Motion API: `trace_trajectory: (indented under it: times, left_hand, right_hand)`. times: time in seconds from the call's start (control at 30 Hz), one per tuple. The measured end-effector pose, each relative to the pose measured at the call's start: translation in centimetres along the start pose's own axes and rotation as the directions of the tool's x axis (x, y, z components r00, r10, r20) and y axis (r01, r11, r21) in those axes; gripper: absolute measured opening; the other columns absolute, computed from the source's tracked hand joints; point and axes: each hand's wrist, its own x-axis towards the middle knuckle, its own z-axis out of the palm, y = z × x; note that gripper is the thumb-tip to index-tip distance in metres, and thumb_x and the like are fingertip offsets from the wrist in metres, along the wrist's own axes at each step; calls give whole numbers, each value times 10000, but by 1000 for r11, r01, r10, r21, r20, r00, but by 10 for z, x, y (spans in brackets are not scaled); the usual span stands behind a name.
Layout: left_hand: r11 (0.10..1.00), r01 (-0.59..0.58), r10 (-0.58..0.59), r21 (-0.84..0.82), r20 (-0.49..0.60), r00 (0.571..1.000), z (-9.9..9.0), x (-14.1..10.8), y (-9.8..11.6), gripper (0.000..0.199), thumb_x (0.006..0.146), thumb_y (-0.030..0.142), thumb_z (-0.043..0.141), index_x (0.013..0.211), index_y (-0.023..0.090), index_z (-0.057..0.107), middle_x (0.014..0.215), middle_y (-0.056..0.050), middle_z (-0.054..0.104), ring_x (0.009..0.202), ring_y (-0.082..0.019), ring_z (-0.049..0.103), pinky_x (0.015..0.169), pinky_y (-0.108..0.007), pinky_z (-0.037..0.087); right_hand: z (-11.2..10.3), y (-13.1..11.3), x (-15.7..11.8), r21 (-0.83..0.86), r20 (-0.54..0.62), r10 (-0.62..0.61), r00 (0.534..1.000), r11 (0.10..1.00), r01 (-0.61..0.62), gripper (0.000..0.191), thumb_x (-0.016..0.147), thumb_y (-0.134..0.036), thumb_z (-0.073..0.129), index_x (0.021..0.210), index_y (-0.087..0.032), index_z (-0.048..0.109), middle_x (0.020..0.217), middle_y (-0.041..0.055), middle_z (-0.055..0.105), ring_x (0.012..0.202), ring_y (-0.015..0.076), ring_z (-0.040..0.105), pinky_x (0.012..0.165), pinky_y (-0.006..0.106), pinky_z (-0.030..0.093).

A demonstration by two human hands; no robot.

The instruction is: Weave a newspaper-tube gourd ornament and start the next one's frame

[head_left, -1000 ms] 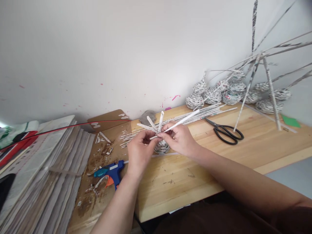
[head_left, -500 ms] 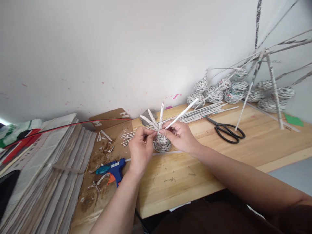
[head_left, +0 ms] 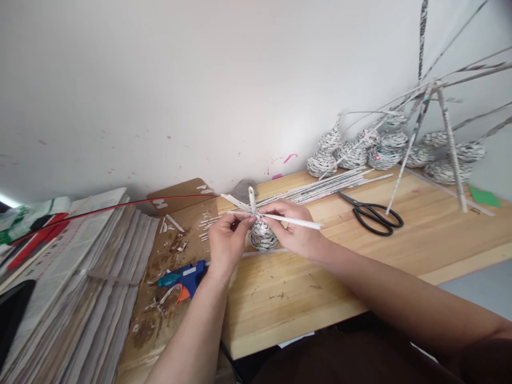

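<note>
A small woven paper gourd (head_left: 264,239) stands on the wooden table between my hands, with rolled-paper tubes sticking out of its top. My left hand (head_left: 227,234) is closed, thumb and fingers pinching at the neck where the tubes meet. From the other side, my right hand (head_left: 295,228) pinches the base of a white paper tube (head_left: 298,221), which lies nearly level and points right across the fingers. Another paper tube (head_left: 252,198) stands upright, and a flattened one (head_left: 236,202) slants up to the left. Fingers hide part of the neck.
Paper sticks (head_left: 324,188) lie behind my hands, with black scissors (head_left: 374,216) to their right. Finished woven gourds (head_left: 322,162) line the wall. A blue glue gun (head_left: 192,276) lies left on stained cardboard, beside stacked newspapers (head_left: 92,282). A paper-tube stand (head_left: 450,138) rises at right.
The white tube in my right hand has swung down from a steep slant to almost level. The upright tube now stands lower and further left. My left hand has shifted slightly left.
</note>
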Motion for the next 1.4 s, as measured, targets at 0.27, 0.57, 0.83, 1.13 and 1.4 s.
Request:
trace_trajectory:
  times: [0.27, 0.57, 0.83, 1.13, 1.4]
  left_hand:
    - [998, 1, 1, 70, -20, 1000, 1, -2, 1, 134, 714, 278, 760, 763, 154, 741, 728, -38, 756, 660, -163, 673, 639, -258, 520]
    - [995, -44, 46, 93, -21, 999, 1, -5, -4, 150, 754, 285, 736, 829, 156, 729, 795, -48, 766, 721, -177, 694, 694, -274, 537]
    - [1000, 15, -10, -22, 210, 978, -18, 8, 5, 178, 779, 259, 744, 911, 140, 754, 909, -71, 785, 844, -205, 721, 798, -305, 560]
    - [998, -9, -15, 65, 368, 930, -38, 4, 22, 164, 778, 275, 776, 899, 169, 748, 903, -53, 762, 823, -199, 696, 749, -293, 548]
    - [974, -140, 105, 179, 190, 976, -32, -1, 17, 81, 757, 261, 783, 771, 197, 735, 742, -28, 730, 670, -173, 656, 646, -282, 524]
  right_hand:
    - [5, -1, -6, 18, -79, 22, 997, 1000, -20, 104, 857, -126, 652, 912, -192, 711, 862, 35, 755, 774, 152, 696, 677, 258, 540]
    - [11, -2, -13, -146, -126, -258, 958, 960, 239, 112, 885, -115, 644, 960, -168, 708, 956, 89, 740, 870, 181, 668, 794, 337, 575]
    - [11, -5, -16, -357, 59, -461, 885, 818, 450, 262, 906, -65, 574, 1152, -82, 665, 1047, 148, 703, 954, 240, 593, 863, 398, 587]
    - [11, -4, -20, -308, 138, -420, 897, 843, 442, 267, 915, -77, 562, 1160, -57, 666, 1084, 159, 676, 984, 239, 568, 909, 394, 570]
    - [6, -7, -12, -129, -37, -356, 934, 928, 349, 281, 885, -102, 619, 1135, -216, 677, 1080, 97, 708, 990, 215, 658, 891, 403, 572]
